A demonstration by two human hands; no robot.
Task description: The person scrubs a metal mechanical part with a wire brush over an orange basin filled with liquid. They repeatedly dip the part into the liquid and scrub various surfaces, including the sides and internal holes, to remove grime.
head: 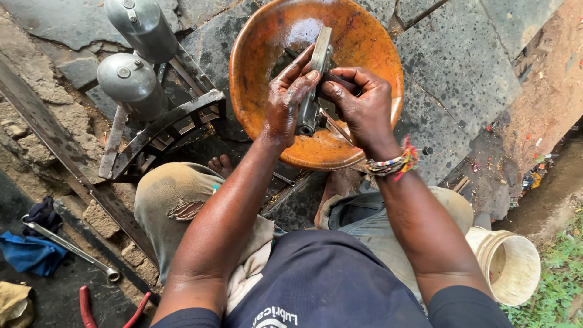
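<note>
My left hand grips a long grey metal part and holds it upright over an orange-brown basin with dark liquid in its bottom. My right hand is closed on the same part from the right, with a thin dark tool pinched in its fingers against the metal. Both hands are oily. A beaded bracelet circles my right wrist. The part's lower end, with a round socket, shows between my palms.
Two grey metal cylinders on a steel frame stand at the left. A wrench, blue cloth and red-handled pliers lie at lower left. A cream bucket stands at lower right. My knees and bare feet are below the basin.
</note>
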